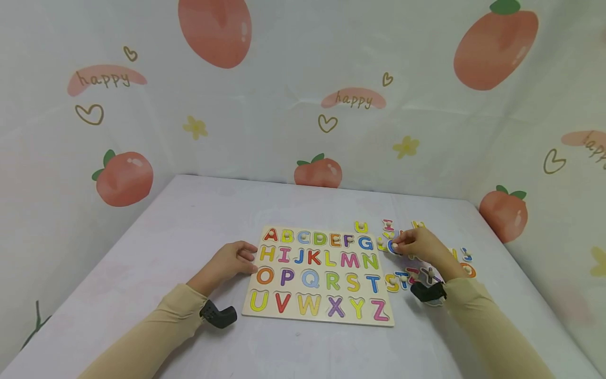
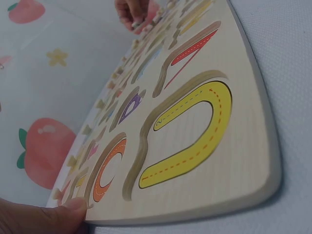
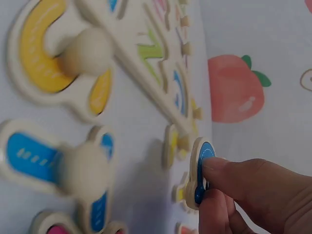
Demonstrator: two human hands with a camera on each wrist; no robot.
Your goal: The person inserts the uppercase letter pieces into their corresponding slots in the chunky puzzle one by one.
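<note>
A wooden alphabet puzzle board (image 1: 293,268) lies on the table. Knobbed letters sit in its top row from A to F; the G slot (image 1: 365,243) has no knob. At the board's left edge is my left hand (image 1: 235,258), its thumb (image 2: 73,207) touching the rim near the orange O. My right hand (image 1: 418,245) pinches a blue curved letter piece (image 3: 201,170) between thumb and fingers, just off the board's upper right corner. In the right wrist view the piece stands tilted on its side, partly covered by the thumb.
Several loose knobbed letters lie right of the board, among them a yellow S (image 1: 392,283), a blue T (image 1: 403,279) and an orange O (image 1: 467,270). A yellow U (image 1: 361,227) and a pink I (image 1: 388,225) lie behind its right end. A printed cloth backdrop (image 1: 265,105) rises behind.
</note>
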